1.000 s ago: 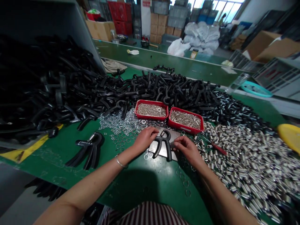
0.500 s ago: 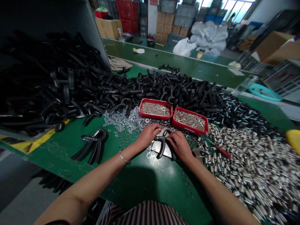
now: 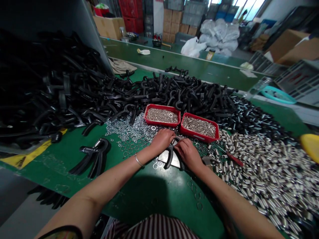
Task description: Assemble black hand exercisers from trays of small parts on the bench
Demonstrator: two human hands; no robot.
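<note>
The right hand (image 3: 189, 154) now joins the left hand (image 3: 163, 141), both half-curled over the hand grip (image 3: 169, 158) near the metal plate's (image 3: 175, 161) far edge, firmness of hold unclear.

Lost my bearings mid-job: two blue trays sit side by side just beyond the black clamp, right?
Not blue: the head view shows the left tray and the right tray are both red. They do sit side by side just beyond the black clamp.

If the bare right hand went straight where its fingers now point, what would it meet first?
The right hand would probably first meet the black, plastic-looking clamp part with a curved handle, at its fingertips; beyond is the bare left hand. Depth there is unclear.
</note>
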